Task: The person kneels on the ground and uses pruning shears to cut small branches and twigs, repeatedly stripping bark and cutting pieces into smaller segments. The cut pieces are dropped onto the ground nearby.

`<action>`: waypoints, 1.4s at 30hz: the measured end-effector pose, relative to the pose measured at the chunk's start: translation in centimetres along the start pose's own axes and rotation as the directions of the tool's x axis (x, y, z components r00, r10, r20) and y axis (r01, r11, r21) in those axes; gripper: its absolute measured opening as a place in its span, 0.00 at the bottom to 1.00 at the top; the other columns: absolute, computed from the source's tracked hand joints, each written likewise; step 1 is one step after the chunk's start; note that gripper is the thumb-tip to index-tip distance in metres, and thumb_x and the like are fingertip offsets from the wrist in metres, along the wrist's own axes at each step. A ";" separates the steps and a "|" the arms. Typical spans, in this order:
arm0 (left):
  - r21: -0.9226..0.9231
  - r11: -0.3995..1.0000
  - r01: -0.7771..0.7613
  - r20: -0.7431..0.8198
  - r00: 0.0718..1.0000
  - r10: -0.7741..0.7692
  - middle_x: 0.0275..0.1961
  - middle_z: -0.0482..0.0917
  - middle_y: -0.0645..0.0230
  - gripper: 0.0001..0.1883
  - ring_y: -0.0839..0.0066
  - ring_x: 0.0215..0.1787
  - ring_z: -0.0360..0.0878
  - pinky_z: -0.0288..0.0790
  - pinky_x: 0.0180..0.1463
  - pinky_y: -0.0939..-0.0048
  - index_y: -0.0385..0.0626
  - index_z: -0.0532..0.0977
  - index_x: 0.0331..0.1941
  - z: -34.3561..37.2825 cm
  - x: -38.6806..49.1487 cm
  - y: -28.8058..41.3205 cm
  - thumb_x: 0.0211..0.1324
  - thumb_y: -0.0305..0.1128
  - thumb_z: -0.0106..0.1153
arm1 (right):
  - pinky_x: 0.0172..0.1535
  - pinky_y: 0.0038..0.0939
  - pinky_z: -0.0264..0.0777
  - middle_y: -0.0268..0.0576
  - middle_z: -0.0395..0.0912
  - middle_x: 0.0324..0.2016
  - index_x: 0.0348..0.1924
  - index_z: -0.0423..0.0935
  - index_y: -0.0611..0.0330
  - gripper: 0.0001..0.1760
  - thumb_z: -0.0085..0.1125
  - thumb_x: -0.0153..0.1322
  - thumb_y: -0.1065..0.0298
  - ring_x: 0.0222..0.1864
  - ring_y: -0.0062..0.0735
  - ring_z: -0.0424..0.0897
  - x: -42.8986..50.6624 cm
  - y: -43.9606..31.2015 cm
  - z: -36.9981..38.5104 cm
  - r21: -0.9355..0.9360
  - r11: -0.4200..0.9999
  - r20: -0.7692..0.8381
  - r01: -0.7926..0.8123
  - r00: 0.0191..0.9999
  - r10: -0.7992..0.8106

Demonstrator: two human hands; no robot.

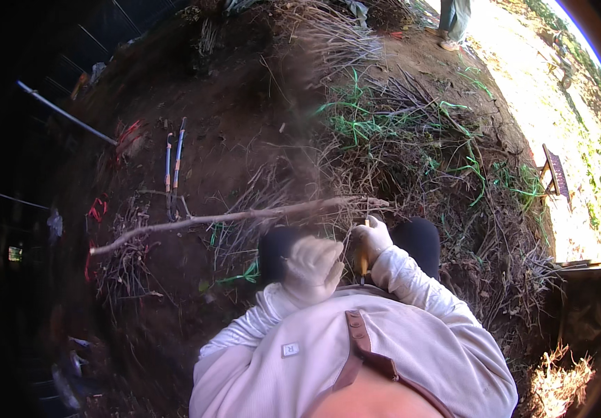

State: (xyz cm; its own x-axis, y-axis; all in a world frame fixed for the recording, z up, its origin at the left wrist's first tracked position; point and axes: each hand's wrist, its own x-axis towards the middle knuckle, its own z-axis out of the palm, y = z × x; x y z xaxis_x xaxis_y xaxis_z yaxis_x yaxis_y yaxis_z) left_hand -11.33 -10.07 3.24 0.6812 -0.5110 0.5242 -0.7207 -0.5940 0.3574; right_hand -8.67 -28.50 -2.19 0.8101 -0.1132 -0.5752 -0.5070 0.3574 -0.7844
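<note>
My right hand (374,237), in a pale glove, is closed on a tool with a yellow handle (363,256), held upright near my right knee; a thin metal part sticks out above it. My left hand (312,269), also gloved, is beside it over my left knee, with the fingers slightly curled and nothing seen in them. A long woody branch (232,216) lies crosswise just beyond both knees, its thicker, knobby end near the tool's tip. Whether the tool touches the branch cannot be told.
Long-handled loppers (178,157) lie on the soil at the left, near a twig bundle (125,261). Roots and twigs with green ties (355,130) spread ahead and right. A larger stick pile (342,44) lies farther off. Another person's legs (454,23) stand at the top right.
</note>
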 end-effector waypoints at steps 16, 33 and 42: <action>-0.719 0.547 0.428 -0.113 0.705 -0.701 0.35 0.78 0.68 0.10 0.78 0.35 0.77 0.72 0.41 0.75 0.39 0.71 0.48 -0.5 11.5 -15.5 0.68 0.30 0.51 | 0.48 0.29 0.71 0.40 0.75 0.39 0.56 0.68 0.64 0.29 0.58 0.60 0.77 0.41 0.30 0.75 -6.8 0.9 -1.0 -0.111 0.991 0.449 -0.076 0.886 0.118; -0.676 0.091 0.731 0.603 0.620 -0.502 0.29 0.81 0.70 0.13 0.84 0.25 0.75 0.70 0.30 0.80 0.33 0.78 0.46 -3.0 9.6 -7.8 0.56 0.25 0.58 | 0.47 0.41 0.76 0.53 0.75 0.45 0.56 0.68 0.58 0.29 0.63 0.61 0.69 0.44 0.47 0.80 3.0 -6.4 -10.5 -0.776 0.578 -0.251 0.254 0.716 -0.652; -0.554 0.332 0.764 0.662 0.646 -0.381 0.32 0.82 0.75 0.11 0.88 0.29 0.74 0.68 0.33 0.81 0.37 0.80 0.44 -0.4 10.1 -4.2 0.58 0.27 0.57 | 0.43 0.44 0.74 0.45 0.77 0.37 0.49 0.72 0.54 0.28 0.68 0.56 0.64 0.41 0.50 0.78 -0.4 -7.0 -3.3 -0.810 -0.019 0.486 0.586 0.654 -0.580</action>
State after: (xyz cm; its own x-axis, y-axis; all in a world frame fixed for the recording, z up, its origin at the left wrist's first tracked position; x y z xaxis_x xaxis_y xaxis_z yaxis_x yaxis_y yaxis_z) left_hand -1.48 -12.49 7.35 0.7997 -0.5146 -0.3092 0.2097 -0.2432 0.9471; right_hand -6.41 -33.98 2.76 0.9667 0.1695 0.1916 0.2456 -0.8243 -0.5100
